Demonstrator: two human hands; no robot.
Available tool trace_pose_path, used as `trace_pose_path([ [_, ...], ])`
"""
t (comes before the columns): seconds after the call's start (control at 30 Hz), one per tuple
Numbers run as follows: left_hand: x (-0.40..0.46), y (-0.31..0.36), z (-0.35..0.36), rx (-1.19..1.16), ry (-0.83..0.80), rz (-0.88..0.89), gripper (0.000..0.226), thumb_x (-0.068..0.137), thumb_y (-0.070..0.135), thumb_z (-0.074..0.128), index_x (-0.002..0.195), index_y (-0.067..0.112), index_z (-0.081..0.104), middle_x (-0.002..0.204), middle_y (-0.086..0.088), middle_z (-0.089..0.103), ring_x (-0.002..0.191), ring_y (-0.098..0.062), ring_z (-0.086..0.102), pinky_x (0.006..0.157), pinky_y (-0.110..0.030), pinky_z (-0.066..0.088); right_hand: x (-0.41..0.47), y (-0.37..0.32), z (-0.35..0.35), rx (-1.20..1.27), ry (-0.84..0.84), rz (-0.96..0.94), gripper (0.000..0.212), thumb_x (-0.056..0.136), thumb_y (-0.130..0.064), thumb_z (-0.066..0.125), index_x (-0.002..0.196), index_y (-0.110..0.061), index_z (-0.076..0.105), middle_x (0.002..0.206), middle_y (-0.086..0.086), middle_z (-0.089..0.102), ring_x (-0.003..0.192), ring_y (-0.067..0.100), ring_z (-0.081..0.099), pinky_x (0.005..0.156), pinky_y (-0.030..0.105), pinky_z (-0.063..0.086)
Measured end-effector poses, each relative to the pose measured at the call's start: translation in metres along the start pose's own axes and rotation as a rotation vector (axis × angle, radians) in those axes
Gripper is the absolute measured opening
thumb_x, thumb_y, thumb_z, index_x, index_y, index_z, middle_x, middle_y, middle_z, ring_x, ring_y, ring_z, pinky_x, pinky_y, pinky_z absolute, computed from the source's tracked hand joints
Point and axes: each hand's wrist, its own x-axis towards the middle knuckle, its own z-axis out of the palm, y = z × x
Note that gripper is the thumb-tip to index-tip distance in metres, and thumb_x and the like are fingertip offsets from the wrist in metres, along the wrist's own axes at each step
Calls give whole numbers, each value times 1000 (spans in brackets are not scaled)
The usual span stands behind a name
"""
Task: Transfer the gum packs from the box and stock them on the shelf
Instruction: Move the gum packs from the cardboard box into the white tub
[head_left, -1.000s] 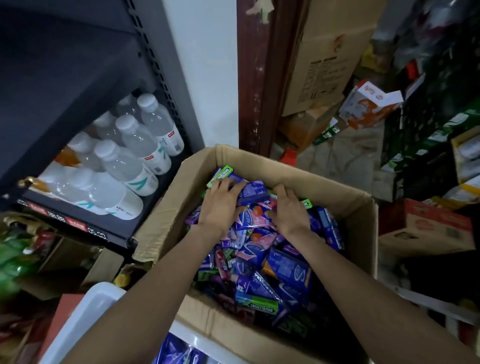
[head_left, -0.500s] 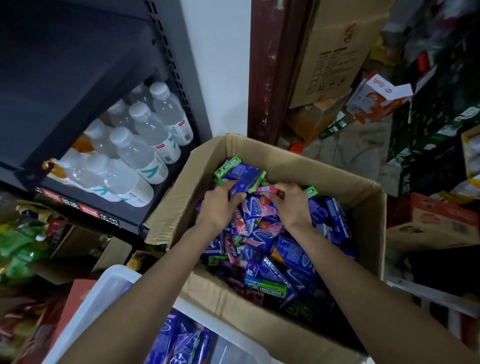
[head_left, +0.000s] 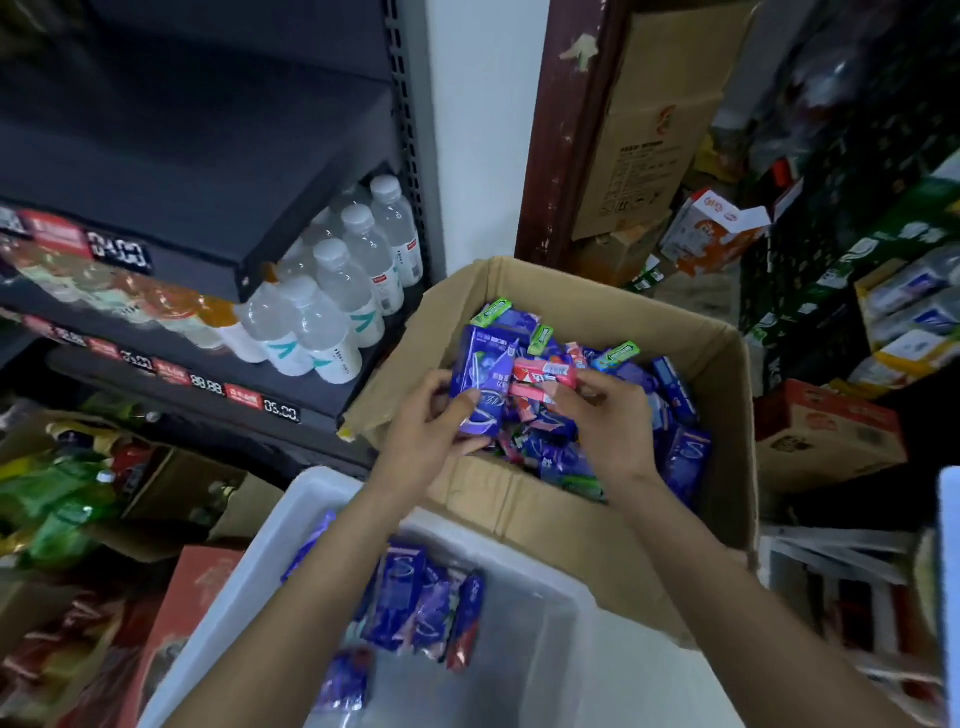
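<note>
An open cardboard box (head_left: 561, 525) in the middle holds a heap of gum packs (head_left: 670, 415) in blue, purple, green and pink. My left hand (head_left: 426, 431) grips several blue and purple gum packs (head_left: 480, 371), lifted above the box's near left corner. My right hand (head_left: 608, 415) pinches pink gum packs (head_left: 545, 375) that touch the blue bundle. The dark shelf (head_left: 182, 171) stands to the left; its upper board is bare.
A white plastic bin (head_left: 524, 670) with several blue and purple packs stands right in front of me. Water bottles (head_left: 337, 306) fill the lower shelf beside the box. Cartons and boxes crowd the floor at right and left.
Both hands have risen out of the heap with packs in them and drawn toward me. The view has tilted down, so the white bin shows more.
</note>
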Motion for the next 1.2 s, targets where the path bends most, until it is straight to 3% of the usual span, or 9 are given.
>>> trace_pose_path([
  [0.07,-32,-7,-31,72,15,24,6,93,5,52,90,10,54,81,-2,61,68,-4,63,59,-18,55,-38,-6,13,-22,-3,-9,33,81,-15,71,55,-19,52,48,-4,45,55,2,35,54,25,31],
  [0.17,-70,-33,-81,222,32,9,3,92,7,56,90,8,59,77,0,68,67,-7,64,62,-18,53,-99,-4,39,12,-23,61,23,82,-11,70,61,-7,61,54,0,52,57,3,39,56,23,32],
  [0.3,-96,-87,-132,510,32,-71,8,90,15,62,83,18,61,78,-5,68,76,-24,66,76,-41,55,-162,17,82,-104,-75,154,16,84,-9,66,77,5,68,74,22,67,69,18,57,63,31,41],
  [0.43,-97,-122,-145,806,57,3,21,92,12,58,111,4,62,103,-14,68,88,-24,60,70,-21,35,-192,39,109,-270,22,311,15,89,-11,59,90,-1,71,87,12,72,81,22,65,64,27,40],
  [0.57,-89,-149,-142,982,2,36,46,93,7,50,138,9,43,131,-13,53,120,-30,50,102,-37,39,-201,60,125,-416,-25,270,23,92,-8,51,110,-2,64,108,20,61,99,34,59,76,30,39],
  [0.7,-93,-163,-143,1254,-110,116,59,93,14,52,148,14,29,146,-11,38,133,-29,36,109,-41,35,-205,65,124,-435,-202,246,41,95,-8,49,136,-6,47,133,19,45,118,31,48,95,20,30],
  [0.83,-99,-141,-135,1134,-55,216,48,93,17,55,139,14,43,140,-7,46,128,-25,41,108,-38,36,-203,57,106,-486,-255,261,40,95,-15,51,134,-8,49,134,15,49,122,28,47,97,25,31],
  [1.0,-90,-73,-98,790,-68,326,30,94,13,52,124,14,55,116,-2,61,104,-15,56,86,-22,42,-175,12,56,-393,-116,101,32,94,-9,50,125,-9,58,131,8,54,114,24,55,95,25,39],
  [1.2,-24,-21,-11,762,-130,454,31,90,12,57,121,11,57,111,-6,63,98,-17,57,87,-29,45,-81,-1,-17,-424,37,15,32,92,-9,54,124,-7,59,124,13,57,115,25,54,93,28,40],
])
